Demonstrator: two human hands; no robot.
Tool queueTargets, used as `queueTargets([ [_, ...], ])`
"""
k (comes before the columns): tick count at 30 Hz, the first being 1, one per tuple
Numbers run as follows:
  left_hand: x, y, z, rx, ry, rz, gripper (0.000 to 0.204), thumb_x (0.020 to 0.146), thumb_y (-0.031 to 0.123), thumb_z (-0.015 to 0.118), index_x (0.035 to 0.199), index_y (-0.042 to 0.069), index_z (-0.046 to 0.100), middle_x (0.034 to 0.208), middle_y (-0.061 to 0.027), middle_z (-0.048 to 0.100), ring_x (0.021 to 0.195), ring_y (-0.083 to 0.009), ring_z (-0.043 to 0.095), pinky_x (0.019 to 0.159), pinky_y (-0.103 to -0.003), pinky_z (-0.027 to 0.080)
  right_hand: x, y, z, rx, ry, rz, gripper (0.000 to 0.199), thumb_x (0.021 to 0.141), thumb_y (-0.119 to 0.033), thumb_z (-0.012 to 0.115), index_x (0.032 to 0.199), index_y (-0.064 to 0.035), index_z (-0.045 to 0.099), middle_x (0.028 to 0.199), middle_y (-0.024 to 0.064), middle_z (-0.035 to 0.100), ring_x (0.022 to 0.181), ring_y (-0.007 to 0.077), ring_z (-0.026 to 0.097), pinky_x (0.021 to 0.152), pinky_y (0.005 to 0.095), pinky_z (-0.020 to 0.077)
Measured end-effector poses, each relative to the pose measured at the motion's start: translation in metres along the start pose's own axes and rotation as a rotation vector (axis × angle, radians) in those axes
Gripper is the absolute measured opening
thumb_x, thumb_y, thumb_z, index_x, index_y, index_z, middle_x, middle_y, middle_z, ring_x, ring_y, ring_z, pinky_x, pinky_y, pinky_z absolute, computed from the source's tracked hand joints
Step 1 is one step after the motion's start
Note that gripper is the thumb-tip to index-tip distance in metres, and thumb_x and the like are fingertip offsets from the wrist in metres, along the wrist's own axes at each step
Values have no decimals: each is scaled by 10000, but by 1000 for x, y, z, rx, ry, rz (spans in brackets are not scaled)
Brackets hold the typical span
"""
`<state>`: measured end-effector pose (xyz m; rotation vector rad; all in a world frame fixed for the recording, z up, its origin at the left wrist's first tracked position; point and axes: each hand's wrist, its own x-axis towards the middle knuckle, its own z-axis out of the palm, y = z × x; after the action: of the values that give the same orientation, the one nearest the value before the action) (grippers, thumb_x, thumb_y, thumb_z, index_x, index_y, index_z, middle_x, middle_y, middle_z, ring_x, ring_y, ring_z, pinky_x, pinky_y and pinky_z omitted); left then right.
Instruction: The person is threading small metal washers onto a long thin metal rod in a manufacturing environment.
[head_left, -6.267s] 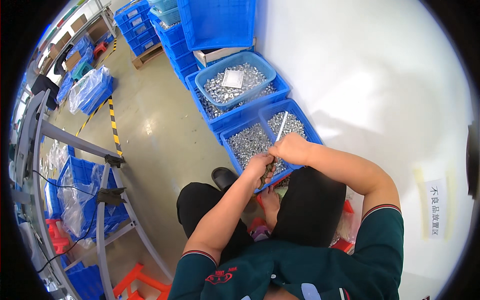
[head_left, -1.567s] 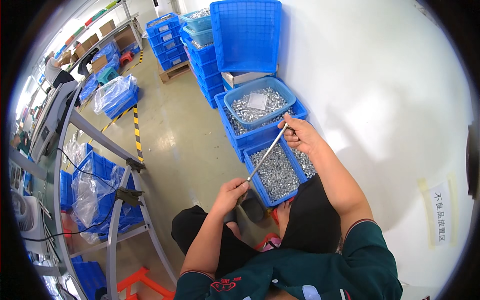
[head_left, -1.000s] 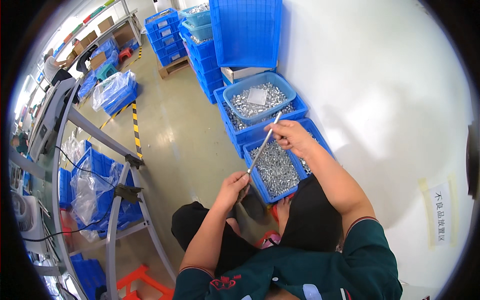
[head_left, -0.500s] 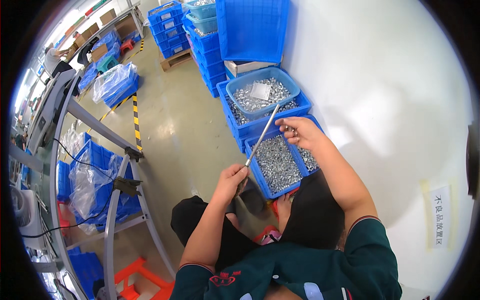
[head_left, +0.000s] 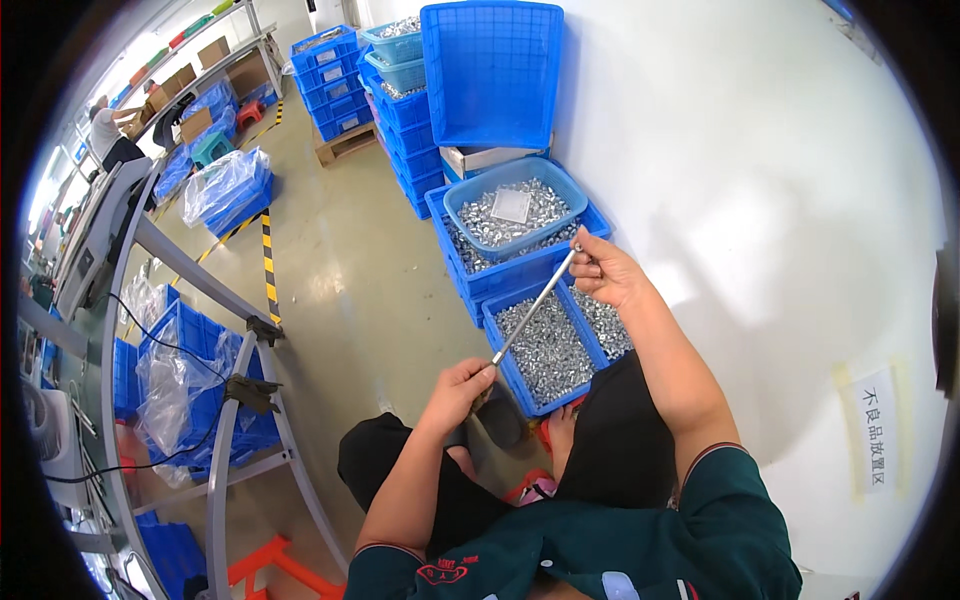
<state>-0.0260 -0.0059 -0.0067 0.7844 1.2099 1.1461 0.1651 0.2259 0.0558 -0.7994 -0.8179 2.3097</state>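
My left hand (head_left: 458, 392) is closed around the lower end of a slim metal rod (head_left: 530, 312), whose grip is hidden in the fist. The rod slants up and to the right, toward my right hand (head_left: 610, 277). There, thumb and fingers pinch a small silvery metal fitting (head_left: 578, 248) at the rod's tip; whether it sits on the tip or only touches it I cannot tell. More small metal pieces may be in the curled fingers. Below both hands stands a blue bin (head_left: 562, 404), split by a divider and filled with small silvery fittings.
Behind it, a light-blue basket (head_left: 498, 252) of fittings rests in another blue bin (head_left: 505, 276). An upright blue crate (head_left: 490, 80) and stacked crates (head_left: 410, 150) stand farther back. White wall (head_left: 760, 200) on the right; a grey metal frame (head_left: 222, 450) on the left.
My right hand has brought its fingertips to the rod's tip, where a fitting now shows. The left hand keeps its hold. The view has shifted slightly.
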Motion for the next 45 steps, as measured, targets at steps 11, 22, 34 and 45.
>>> queueTargets([
  [11,-2,-1,-2,9,43,-12,202,877,204,546,925,13,586,671,26,495,589,-67,456,535,-223,372,-5,7,19,-259,33,-104,177,780,-171,685,788,-95,526,589,-47,414,441,26,327,371,160,225],
  [22,8,-2,5,43,114,39,217,879,210,529,909,4,589,651,11,504,582,-70,456,539,-216,363,-8,44,39,-526,-51,169,211,810,-249,652,807,-79,527,590,-58,398,423,19,278,362,180,159],
  [34,14,-6,-3,-50,126,12,207,890,255,487,836,63,540,610,-6,494,452,-71,409,407,-206,313,30,50,-31,-377,47,490,187,888,-190,508,863,-12,557,780,64,559,685,175,589,536,270,498],
  [45,14,-6,-5,-13,91,57,201,882,251,504,855,56,547,608,-9,491,448,-72,423,354,-212,310,15,26,-8,-256,-10,177,186,836,3,510,1021,9,525,947,106,585,711,129,597,549,211,510],
])
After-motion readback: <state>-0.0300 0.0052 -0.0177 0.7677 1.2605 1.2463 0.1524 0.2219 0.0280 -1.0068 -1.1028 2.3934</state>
